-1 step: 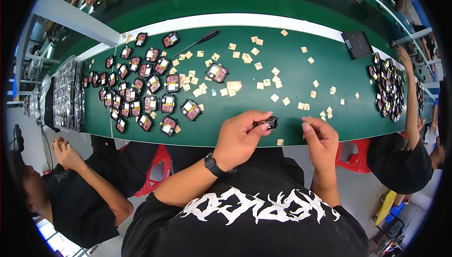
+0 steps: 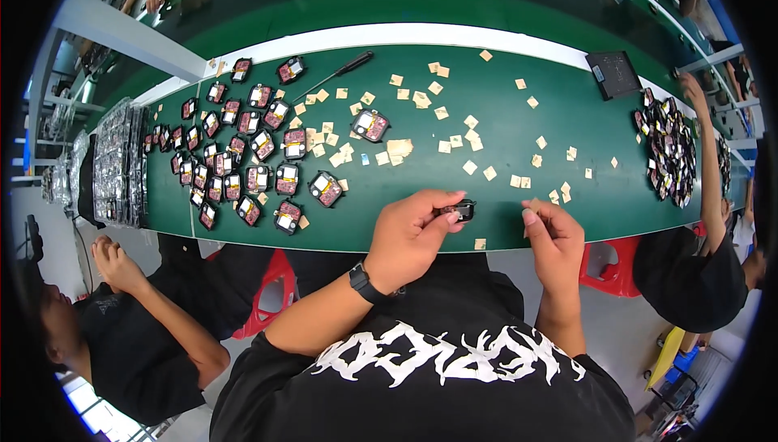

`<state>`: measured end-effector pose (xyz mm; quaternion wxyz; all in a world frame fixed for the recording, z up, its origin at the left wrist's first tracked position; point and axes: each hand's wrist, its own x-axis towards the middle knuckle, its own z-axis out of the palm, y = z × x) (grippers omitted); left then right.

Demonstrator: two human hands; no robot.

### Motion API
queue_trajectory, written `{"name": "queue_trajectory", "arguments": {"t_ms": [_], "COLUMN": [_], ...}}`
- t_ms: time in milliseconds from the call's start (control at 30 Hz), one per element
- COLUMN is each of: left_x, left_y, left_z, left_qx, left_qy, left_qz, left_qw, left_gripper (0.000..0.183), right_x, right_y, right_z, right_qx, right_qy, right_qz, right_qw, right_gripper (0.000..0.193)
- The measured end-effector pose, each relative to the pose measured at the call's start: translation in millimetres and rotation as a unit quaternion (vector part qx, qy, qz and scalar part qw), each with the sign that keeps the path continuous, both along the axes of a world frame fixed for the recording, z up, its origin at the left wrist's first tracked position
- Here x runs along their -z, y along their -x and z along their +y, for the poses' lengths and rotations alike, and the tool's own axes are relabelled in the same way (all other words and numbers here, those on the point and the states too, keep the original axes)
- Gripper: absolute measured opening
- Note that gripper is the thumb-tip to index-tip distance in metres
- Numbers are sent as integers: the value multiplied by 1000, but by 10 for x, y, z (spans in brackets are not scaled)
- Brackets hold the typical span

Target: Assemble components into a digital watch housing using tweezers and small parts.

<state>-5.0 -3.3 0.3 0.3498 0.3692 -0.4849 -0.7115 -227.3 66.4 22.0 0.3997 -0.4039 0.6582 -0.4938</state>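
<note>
Above the table's near edge, my left hand (image 2: 413, 235) pinches a small black casing (image 2: 464, 210) between thumb and fingers. Its front face shows dark and glossy. To its right, my right hand (image 2: 555, 239) is closed in a pinch, thumb against forefinger; whatever sits between the tips is too small to make out. The two hands are apart. One beige paper square (image 2: 480, 243) lies at the near edge between them. Beyond my left hand rests an opened black device (image 2: 327, 188) with a pink circuit board inside.
Several similar devices (image 2: 261, 145) spread across the left of the green table (image 2: 502, 223). Beige squares (image 2: 470, 167) lie scattered mid-table. A screwdriver (image 2: 350, 64) is at the back, a black box (image 2: 613, 75) at the back right. A pile of devices (image 2: 669, 150) stands right. People sit on both sides.
The view has shifted very slightly, so the table items sit a little further left. Both hands keep nearly the same pose, the casing still in my left.
</note>
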Motion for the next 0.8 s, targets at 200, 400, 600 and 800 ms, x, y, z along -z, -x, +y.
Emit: {"name": "queue_trajectory", "arguments": {"t_ms": [200,400,600,800], "left_x": [2,-188,-610,-874], "left_y": [75,80,84,23], "left_z": [4,-9,141,230], "left_qx": [-26,-36,-29,46], "left_qy": [-20,-62,-65,-39], "left_qz": [0,63,101,111], "left_qw": [999,995,992,992], "left_gripper": [29,41,50,55], "right_x": [36,71,107,144], "right_y": [235,212,243,256], "right_z": [131,118,153,174], "right_qx": [5,3,-4,-7], "right_qy": [-17,-3,4,21], "right_qz": [-46,-59,-47,-44], "right_qw": [999,998,999,999], "right_gripper": [16,14,14,14]}}
